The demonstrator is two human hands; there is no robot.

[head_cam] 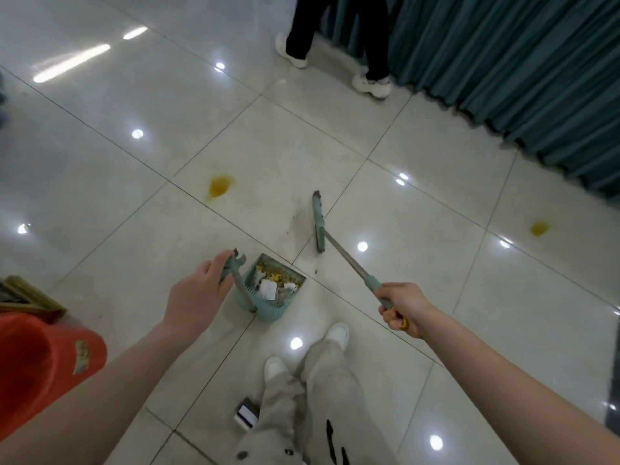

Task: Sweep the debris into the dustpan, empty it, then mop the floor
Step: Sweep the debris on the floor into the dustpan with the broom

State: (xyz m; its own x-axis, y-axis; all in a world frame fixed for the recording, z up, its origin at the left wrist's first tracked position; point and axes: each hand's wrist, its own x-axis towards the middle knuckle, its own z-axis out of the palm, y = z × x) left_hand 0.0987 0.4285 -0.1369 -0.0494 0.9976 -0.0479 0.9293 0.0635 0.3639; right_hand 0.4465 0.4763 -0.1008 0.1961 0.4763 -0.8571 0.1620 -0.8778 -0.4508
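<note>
A teal dustpan stands on the white tiled floor, filled with white scraps and yellow-brown debris. My left hand grips the top of its upright handle. My right hand is closed on the end of a teal broom's long handle; the broom head rests on the floor just beyond and right of the dustpan. Faint grey dust streaks lie beside the broom head. Two yellow stains mark the tiles, one at the middle left and one at the far right.
An orange-red bucket stands at the lower left beside a brownish object. Another person's legs are by the teal curtain at the back right. A small dark box lies by my feet.
</note>
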